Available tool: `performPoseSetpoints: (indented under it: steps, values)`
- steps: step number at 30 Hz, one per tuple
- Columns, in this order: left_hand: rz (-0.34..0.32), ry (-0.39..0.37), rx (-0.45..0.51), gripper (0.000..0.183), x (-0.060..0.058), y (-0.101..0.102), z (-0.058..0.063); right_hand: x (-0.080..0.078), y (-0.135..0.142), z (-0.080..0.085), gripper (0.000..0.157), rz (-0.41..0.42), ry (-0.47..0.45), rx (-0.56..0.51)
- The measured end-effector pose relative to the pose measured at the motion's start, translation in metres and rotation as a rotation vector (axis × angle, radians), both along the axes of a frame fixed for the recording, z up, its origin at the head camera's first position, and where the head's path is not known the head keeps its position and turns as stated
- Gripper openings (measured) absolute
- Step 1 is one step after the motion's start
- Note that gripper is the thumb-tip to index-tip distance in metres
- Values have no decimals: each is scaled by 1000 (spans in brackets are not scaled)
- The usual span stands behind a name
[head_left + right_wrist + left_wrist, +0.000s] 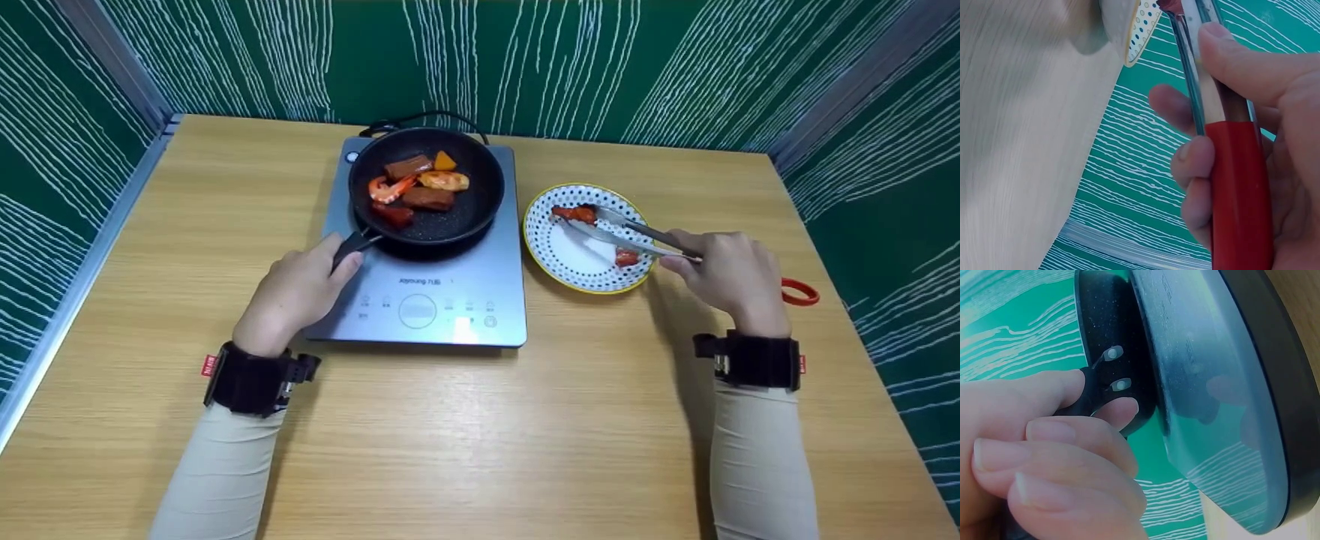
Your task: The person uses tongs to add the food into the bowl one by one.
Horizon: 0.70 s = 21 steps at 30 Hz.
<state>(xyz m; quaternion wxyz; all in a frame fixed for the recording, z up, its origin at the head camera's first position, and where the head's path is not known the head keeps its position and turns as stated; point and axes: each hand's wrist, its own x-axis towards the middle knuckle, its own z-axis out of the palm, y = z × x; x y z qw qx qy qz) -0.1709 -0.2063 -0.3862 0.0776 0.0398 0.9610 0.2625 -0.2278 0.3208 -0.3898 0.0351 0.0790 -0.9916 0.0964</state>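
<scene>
My left hand (pixel 296 289) grips the black handle (pixel 354 247) of a dark frying pan (pixel 469 214) on an induction cooker. In the pan lie a shrimp (pixel 386 190), brown chunks (pixel 429 199), a pale browned piece (pixel 444 181), a small orange wedge (pixel 444 160) and a red piece (pixel 393 215). In my right hand (pixel 731 274) I hold metal tongs (pixel 1241 191) with red handles. Their tips are around a reddish-brown food piece (pixel 575 214) at a dotted plate (pixel 589 279). A smaller reddish piece (pixel 626 258) sits near the plate's right rim, beneath the tongs.
The silver induction cooker (pixel 480 300) stands left of the plate, with its black cord (pixel 442 114) running behind it. The wooden table (pixel 480 435) ends at green walls (pixel 555 71) with white streaks at the back and sides.
</scene>
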Motion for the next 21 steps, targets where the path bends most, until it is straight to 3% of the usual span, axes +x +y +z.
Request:
performPoseSetpoints:
  steps: [5, 12, 16, 21]
  values:
    - [2, -9, 6, 32, 0, 0, 0, 5, -4, 9, 52, -1, 28, -42]
    - [-1, -6, 8, 31, -2, 4, 0, 14, -20, 26, 48, 68, 162, -104]
    - [4, -10, 16, 31, -1, 3, 0, 12, -38, 45, 43, 159, 207, -101]
    - [7, -15, 19, 31, 0, 1, 1, 3, -66, 74, 38, 304, 263, -17]
